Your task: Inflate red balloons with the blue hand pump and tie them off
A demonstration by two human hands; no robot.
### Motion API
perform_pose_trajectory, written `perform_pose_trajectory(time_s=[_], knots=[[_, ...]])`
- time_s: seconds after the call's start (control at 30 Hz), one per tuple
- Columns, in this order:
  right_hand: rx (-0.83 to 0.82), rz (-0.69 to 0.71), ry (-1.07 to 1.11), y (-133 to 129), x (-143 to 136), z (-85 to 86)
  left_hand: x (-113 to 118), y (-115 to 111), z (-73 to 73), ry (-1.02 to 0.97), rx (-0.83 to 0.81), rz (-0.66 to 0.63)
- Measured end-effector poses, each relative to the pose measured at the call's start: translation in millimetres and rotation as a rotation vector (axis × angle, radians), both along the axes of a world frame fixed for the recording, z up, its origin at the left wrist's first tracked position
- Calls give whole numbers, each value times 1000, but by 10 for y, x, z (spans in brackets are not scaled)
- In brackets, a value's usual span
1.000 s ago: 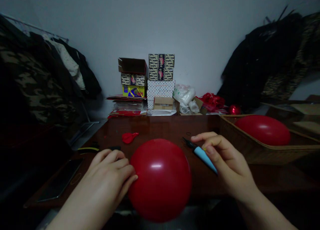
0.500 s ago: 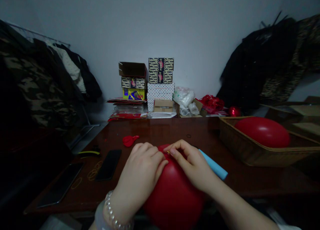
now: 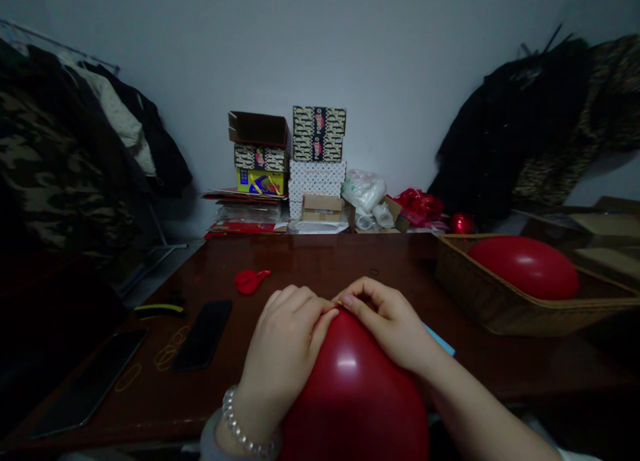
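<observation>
A large inflated red balloon fills the space below both hands at the table's near edge, its neck end pointing up and away. My left hand has thumb and fingers pinched together on the balloon's neck, which they mostly hide. Against it, my right hand pinches a small yellow band at the neck, probably a rubber band; only a bit of it shows. A bead bracelet circles the left wrist. Partly behind the right forearm lies a light blue cylinder.
On the brown table lie a flat red balloon, several rubber bands, two dark phones and a yellow-black strip. At right, a wicker basket holds another inflated red balloon. Boxes are stacked at the back.
The red balloon has come up slightly and more of its side shows. Both hands stay pinched at its neck. The camera view has shifted a little, and more of the blue cylinder is covered.
</observation>
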State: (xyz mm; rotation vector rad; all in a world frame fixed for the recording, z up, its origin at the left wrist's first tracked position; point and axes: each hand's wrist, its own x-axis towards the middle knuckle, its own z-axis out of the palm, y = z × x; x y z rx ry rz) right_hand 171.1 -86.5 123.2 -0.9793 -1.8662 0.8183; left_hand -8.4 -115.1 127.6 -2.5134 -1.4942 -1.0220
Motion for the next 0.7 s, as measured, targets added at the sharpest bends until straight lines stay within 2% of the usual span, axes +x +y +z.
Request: perform_pose_trajectory(time_s=[0.1,0.2,0.3,0.47,0.6,0.7], knots=[[77,-25,-52,7,-20,71,-23,19,4,-28,39,-13],[107,-31,-133,18,-46,42,-43,38,-11,-29,-43,-34],[84,-23,-125,34,-50,-33,-58,53,-43,-71,-135,-51],[51,-17,-92,42,5,-70,-58,61,-67,-234,-200,-93],[34,-6,-80,22,50,-62,-50,85,-94,-437,-349,-153],[66,-17,-98,9,60,-66,-38,111,-132,-530,-400,-139]])
